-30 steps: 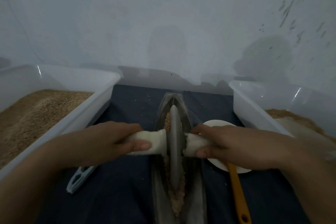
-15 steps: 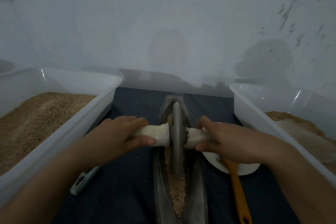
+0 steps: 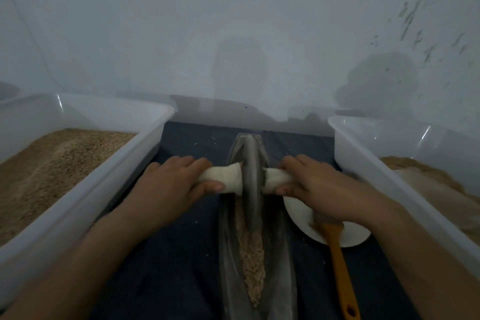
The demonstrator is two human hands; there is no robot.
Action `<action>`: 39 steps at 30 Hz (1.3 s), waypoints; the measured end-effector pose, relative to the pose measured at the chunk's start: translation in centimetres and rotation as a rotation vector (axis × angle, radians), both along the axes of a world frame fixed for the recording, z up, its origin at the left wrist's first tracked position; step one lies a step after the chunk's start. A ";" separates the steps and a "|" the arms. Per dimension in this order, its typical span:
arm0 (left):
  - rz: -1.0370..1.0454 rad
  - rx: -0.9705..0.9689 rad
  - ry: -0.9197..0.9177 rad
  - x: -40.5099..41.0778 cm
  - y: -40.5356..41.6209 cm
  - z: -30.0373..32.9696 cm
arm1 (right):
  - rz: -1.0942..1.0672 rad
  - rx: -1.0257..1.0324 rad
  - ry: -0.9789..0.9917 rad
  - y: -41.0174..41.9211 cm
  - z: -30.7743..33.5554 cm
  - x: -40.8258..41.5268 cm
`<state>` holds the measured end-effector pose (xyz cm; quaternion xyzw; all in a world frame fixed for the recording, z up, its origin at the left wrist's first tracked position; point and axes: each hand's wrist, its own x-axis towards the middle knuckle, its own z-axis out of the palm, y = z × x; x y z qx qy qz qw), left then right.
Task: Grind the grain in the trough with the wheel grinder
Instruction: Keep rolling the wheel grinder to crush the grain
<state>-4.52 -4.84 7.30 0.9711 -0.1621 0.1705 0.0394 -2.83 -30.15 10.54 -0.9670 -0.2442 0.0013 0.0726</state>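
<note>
A narrow grey boat-shaped trough (image 3: 281, 280) lies lengthwise on the dark mat, with a strip of crushed brown grain (image 3: 251, 265) along its groove. The grey wheel grinder (image 3: 252, 182) stands on edge in the trough's far half. A white wrapped axle handle sticks out on each side of the wheel. My left hand (image 3: 171, 184) grips the left handle (image 3: 223, 178), thumb underneath. My right hand (image 3: 319, 184) grips the right handle (image 3: 276, 179). The grain under the wheel is hidden.
A white tub (image 3: 85, 189) of brown grain stands at the left, another white tub (image 3: 384, 174) with brown meal at the right. A white plate (image 3: 348, 236) and an orange-handled brush (image 3: 337, 267) lie right of the trough. The wall is close behind.
Both hands have pushed the wheel away from me along the trough, from its middle to the far half. More crushed grain now shows in the near part of the groove.
</note>
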 end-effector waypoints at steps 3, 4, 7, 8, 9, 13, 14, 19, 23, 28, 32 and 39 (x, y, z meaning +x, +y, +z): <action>0.038 0.009 -0.187 0.6 -0.7 -0.8 | -0.021 -0.003 -0.213 0.0 -1.4 1.0; 0.012 0.001 -0.221 0.6 -0.8 -0.8 | -0.022 -0.003 -0.219 0.0 -1.6 1.1; -0.046 -0.012 -0.157 0.4 -0.4 -0.3 | -0.011 -0.012 -0.068 -0.1 -0.9 0.5; -0.072 -0.021 -0.093 0.2 0.1 0.0 | 0.006 -0.027 0.002 -0.1 -0.2 0.0; -0.110 -0.038 -0.004 0.0 0.6 0.2 | 0.031 -0.040 0.058 -0.1 0.5 -0.6; -0.291 -0.193 0.424 -1.7 1.8 2.5 | 0.127 -0.160 0.160 -0.4 3.0 -3.4; -0.327 -0.208 0.475 -2.1 2.0 2.9 | 0.130 -0.192 0.185 -0.6 3.4 -4.1; -0.322 -0.197 0.516 -2.8 1.6 3.7 | 0.130 -0.191 0.235 -0.7 3.4 -4.7; -0.152 -0.108 0.308 -1.5 0.7 2.1 | 0.074 -0.087 0.155 -0.3 1.8 -2.4; 0.017 -0.018 -0.069 0.5 -0.2 -0.7 | -0.017 0.058 -0.061 0.3 0.0 0.1; -0.031 -0.040 -0.053 0.8 0.2 -0.5 | -0.011 -0.006 -0.076 0.4 0.0 0.1; -0.316 -0.239 0.469 -1.7 2.2 2.4 | 0.146 -0.187 0.177 -0.2 3.1 -4.1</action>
